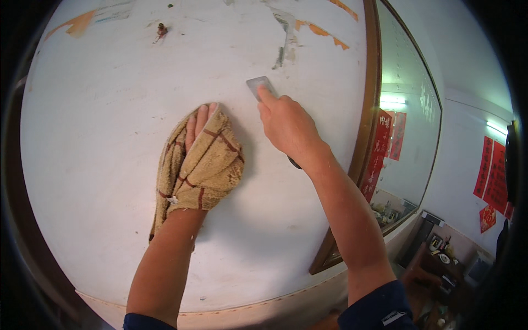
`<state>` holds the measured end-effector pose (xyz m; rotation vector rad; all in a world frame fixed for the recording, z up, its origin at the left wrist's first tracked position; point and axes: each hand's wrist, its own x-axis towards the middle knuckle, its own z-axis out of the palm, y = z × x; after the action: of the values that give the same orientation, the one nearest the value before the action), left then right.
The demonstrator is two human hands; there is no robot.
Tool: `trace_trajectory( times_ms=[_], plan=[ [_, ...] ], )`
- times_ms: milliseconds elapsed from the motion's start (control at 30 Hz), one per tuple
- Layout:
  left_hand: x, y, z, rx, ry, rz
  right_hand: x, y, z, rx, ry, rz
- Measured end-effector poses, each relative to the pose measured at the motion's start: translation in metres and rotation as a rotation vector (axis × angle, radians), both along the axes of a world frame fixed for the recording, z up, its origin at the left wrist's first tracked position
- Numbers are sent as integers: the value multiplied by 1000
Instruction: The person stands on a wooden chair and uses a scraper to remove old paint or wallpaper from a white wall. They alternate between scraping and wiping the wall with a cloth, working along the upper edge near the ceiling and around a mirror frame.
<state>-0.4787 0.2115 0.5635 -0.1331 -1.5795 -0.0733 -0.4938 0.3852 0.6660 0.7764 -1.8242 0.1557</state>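
Note:
A tan terry towel with brown stripes [214, 165] is draped over my left hand [197, 123], whose fingertips show in its fold against the white wall [103, 156]. To the right, my right hand [288, 123] grips a scraper by its dark handle, mostly hidden under the palm. One finger lies along the flat metal blade [256, 84], which is at the wall surface below a torn strip of grey residue [281, 53]. Scraps of orange paper [321, 31] cling near the top.
A brown-framed mirror [406, 123] borders the wall on the right. A reddish lump [161, 31] sticks out at upper left. Red paper banners [491, 169] hang on the far wall, above a cluttered wooden table [447, 264]. A tiled edge [255, 308] runs along the bottom.

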Motion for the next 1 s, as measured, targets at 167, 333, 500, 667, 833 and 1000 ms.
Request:
trace_trajectory(
  times_ms=[167,333,500,667,833,1000],
  plan=[
    [5,4,2,-42,6,96,-23,25,54,-126,-61,113],
    [10,2,-1,-97,-19,177,-14,21,68,-135,24,153],
    [4,1,2,-55,-27,173,-4,10,41,-114,-100,-30],
    [4,3,2,-86,21,208,-8,5,55,-156,-172,79],
    [6,5,1,-78,5,162,-2,10,37,-175,-225,-8],
    [4,5,1,-86,-5,192,-6,9,49,-92,-154,-22]
  ],
)
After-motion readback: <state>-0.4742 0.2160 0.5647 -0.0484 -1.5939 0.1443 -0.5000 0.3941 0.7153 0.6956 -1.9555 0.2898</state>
